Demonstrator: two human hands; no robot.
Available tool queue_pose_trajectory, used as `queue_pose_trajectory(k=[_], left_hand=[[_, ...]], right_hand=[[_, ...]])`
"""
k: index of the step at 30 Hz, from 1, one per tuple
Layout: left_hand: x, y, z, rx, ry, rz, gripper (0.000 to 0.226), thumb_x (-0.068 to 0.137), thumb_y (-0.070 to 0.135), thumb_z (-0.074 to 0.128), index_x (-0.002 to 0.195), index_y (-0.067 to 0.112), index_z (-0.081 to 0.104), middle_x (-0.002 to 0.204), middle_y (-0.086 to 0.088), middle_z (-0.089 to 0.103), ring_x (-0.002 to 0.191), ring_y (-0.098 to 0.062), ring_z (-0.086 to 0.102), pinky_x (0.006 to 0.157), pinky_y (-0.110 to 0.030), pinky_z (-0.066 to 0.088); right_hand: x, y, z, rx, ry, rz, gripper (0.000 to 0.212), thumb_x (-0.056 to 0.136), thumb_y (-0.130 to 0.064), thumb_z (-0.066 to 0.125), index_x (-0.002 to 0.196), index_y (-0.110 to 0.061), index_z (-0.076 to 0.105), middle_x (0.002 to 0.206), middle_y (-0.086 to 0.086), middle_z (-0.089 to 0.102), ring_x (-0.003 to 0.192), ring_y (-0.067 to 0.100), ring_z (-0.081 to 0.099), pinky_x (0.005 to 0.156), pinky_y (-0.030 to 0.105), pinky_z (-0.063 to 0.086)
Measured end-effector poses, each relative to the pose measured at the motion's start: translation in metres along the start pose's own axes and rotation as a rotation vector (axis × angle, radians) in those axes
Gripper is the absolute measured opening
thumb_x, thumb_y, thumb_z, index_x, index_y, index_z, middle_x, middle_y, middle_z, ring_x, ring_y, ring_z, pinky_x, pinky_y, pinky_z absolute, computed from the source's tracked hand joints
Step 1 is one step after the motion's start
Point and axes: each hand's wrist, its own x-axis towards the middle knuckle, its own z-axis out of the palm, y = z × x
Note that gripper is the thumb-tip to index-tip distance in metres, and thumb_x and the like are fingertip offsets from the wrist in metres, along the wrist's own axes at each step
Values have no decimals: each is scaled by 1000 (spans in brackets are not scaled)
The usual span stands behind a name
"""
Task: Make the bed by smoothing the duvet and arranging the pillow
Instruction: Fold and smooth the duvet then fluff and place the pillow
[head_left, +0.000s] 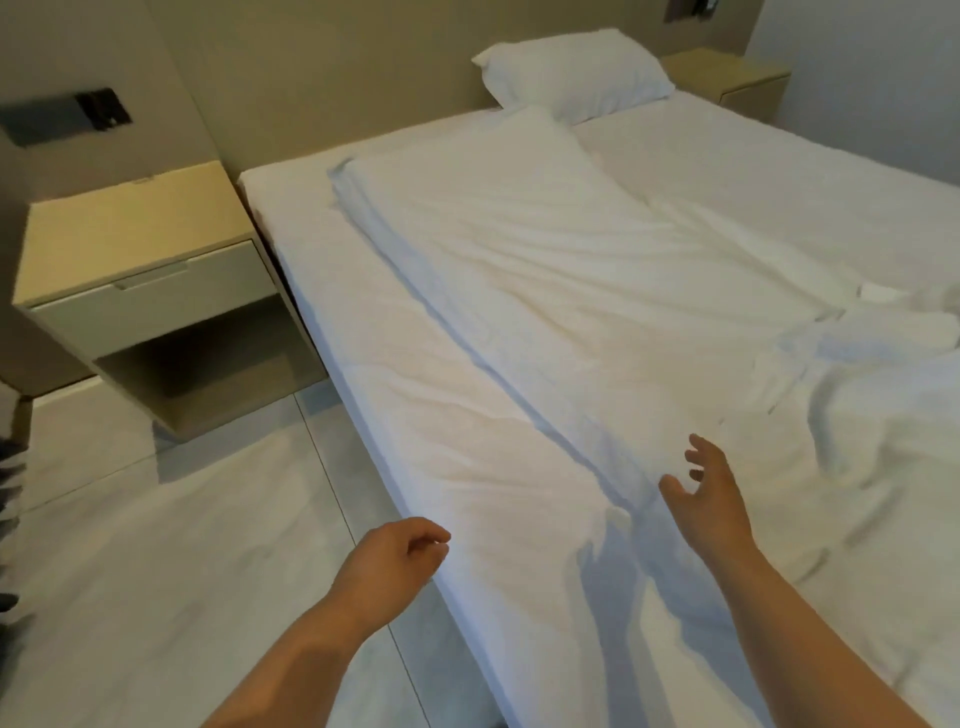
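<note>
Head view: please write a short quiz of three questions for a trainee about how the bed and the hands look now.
1. Missing word: the duvet is not smooth but ____.
2. True or false: the pillow lies hidden under the duvet.
3. Choose one. The right hand is: A) gripping the pillow; B) open, fingers spread, over the duvet; C) shut in a fist.

Key: 1 wrinkled; 2 false; 3 B.
</note>
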Motion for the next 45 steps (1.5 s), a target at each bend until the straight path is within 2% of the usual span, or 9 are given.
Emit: queue_pose_trajectory(k=[5,12,20,28,31,34,36,40,45], left_hand=[[66,-5,-66,-40,-34,-28,24,92,18,52,79,38,53,93,10,63,90,-6,59,72,-8,41],[174,-23,-181,-179,-26,-19,33,92,6,48,73,31,53,81,9,57,82,-13,55,66,-10,40],[319,-45,-337,-249,4,42,30,91,3,48,74,26,56,75,5,59,75,-11,54,64,-10,39],[472,-55,-398,-189,-102,-11,31,93,6,47,72,28,53,75,7,57,72,-8,52,59,-9,38],[527,-59,-424,-192,-88,-91,27,93,9,47,72,24,55,80,2,59,83,-17,53,66,-19,42],[582,-64,-448,-224,-24,-159,13,93,12,50,95,13,62,108,-11,62,100,-24,55,89,-28,41],[618,-61,-460,-259,20,-184,27,93,15,51,117,6,58,125,-14,57,114,-28,52,98,-32,38],[699,-40,-469,-326,37,-220,49,94,25,50,138,8,38,144,-10,39,131,-27,37,106,-34,30],[829,-21,-464,-416,-2,-310,71,89,37,54,146,14,19,153,-9,23,138,-29,28,109,-41,25]], right_hand=[[48,-77,36,134,-51,84,47,91,-7,49,136,-9,36,110,13,57,92,23,51,83,30,38],[104,-191,121,70,-105,56,32,93,-16,49,124,-9,51,121,11,57,103,23,53,94,36,44],[153,-313,247,76,-107,110,31,92,-13,50,122,-5,53,101,7,58,93,24,58,96,40,46],[254,-379,332,101,-70,163,29,90,-11,54,119,-5,56,110,11,60,106,28,57,93,37,45],[304,-400,363,89,-81,170,31,90,-10,53,121,-4,55,112,12,59,100,23,54,87,32,42],[351,-427,395,74,-91,144,35,89,-9,54,124,-5,51,120,13,58,96,17,49,86,28,39],[383,-441,415,46,-96,130,42,88,-10,57,128,-7,46,128,12,55,102,17,49,89,29,39],[445,-462,452,-166,-153,81,63,88,-26,58,142,-15,28,149,3,35,135,19,35,107,30,30],[530,-475,496,-471,-241,147,78,90,-49,46,147,-26,-2,158,-3,1,146,16,6,117,40,10]])
